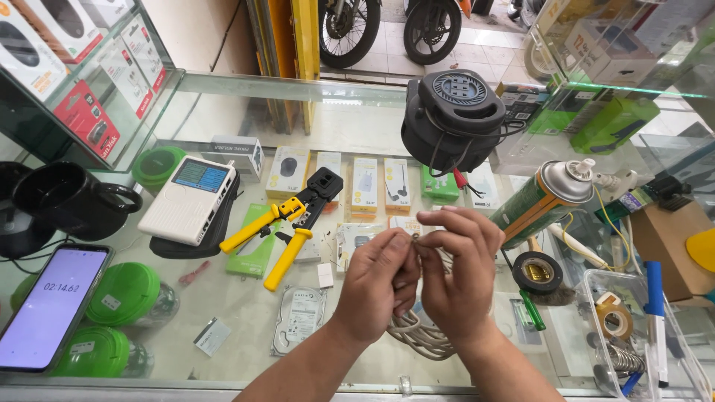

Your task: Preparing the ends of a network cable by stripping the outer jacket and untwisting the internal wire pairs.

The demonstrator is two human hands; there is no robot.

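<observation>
Head view: your left hand (376, 283) and right hand (462, 272) pinch the thin end of a beige network cable (417, 335), coiled below on the glass counter (246, 327).

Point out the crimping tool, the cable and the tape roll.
crimping tool (287, 227), head view, on a yellow handle.
cable (417, 335), head view, on the coil below the hands.
tape roll (537, 272), head view, on its black ring.

I see single head view only, looking steeply down onto glass counter (246, 313) from its near edge, facing far edge and street door. Close range: my left hand (376, 286) and right hand (458, 279) sit centre-low. No second view to overlap.
</observation>
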